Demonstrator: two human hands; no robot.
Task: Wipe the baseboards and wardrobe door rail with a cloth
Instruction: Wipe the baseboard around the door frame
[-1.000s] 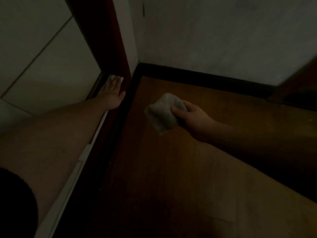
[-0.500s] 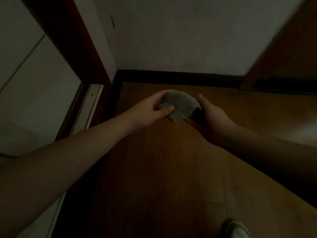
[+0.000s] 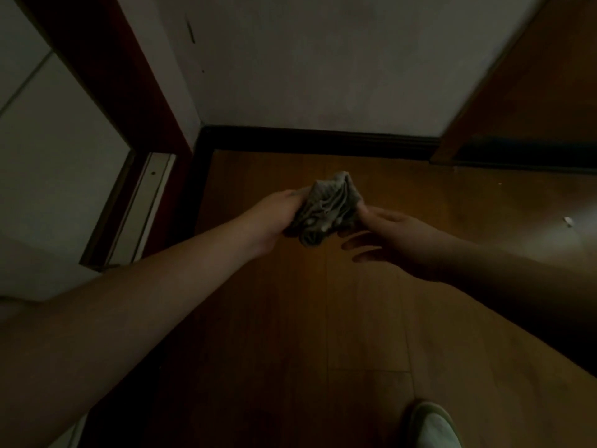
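Regripping cloth [image 3: 326, 205] mid-air: left hand [image 3: 274, 218] bunching it, right hand [image 3: 397, 240] pinching the edge, other fingers spread; next, press onto baseboard [image 3: 323, 140].

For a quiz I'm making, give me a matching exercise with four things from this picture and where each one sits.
Things:
1. cloth
2. black baseboard
3. wardrobe door rail
4. shoe

Places:
A. on the floor at far left
B. at the bottom edge, right of centre
C. held between both hands
D. along the foot of the white wall

Pairs: 1-C, 2-D, 3-A, 4-B
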